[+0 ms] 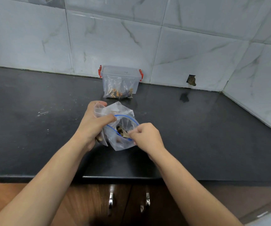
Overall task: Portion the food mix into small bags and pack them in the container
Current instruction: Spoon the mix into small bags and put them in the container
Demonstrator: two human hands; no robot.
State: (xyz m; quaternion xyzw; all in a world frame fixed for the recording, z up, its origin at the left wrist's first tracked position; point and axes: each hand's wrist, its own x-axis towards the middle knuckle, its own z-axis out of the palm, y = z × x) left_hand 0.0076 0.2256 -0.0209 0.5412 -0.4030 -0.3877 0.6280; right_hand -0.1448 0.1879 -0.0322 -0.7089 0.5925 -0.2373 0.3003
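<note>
Zip-lock bags of clear plastic with a blue seal were held above the middle of the black counter, nearer its front edge; the left hand gripped them with fingers curled round the bunched plastic. The right hand pinched a piece of the food mix at the open mouth. A lidded clear container with red clips stood at the counter's back edge against the tiled wall, filled bags inside.
</note>
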